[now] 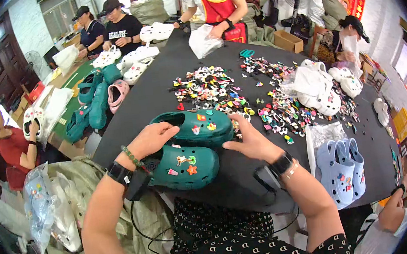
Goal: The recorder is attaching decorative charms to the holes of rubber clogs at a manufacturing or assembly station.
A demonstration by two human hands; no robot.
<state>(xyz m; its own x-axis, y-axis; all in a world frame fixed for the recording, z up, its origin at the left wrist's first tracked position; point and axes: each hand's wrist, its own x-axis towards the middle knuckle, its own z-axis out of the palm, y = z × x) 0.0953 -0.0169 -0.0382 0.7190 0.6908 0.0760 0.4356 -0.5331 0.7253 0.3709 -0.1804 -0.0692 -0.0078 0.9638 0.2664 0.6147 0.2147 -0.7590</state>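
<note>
A dark green clog (221, 131) with small charms on its top lies across the near edge of the black table. My left hand (152, 141) pinches its opening at the heel end. At the toe, my right hand (255, 140) holds it between thumb and fingers. Just nearer to me lies the matching green clog (206, 163), toe to the right, with several charms fixed on it; my left wrist hides part of its heel. Beyond the clogs spreads a pile of loose colourful shoe charms (209, 89).
Light blue clogs (338, 175) stand at the right on the black table (156, 90), near a clear plastic bag (325, 140). White clogs (315, 89) lie behind. More green clogs (98, 108) sit to the left. Several people work around the tables.
</note>
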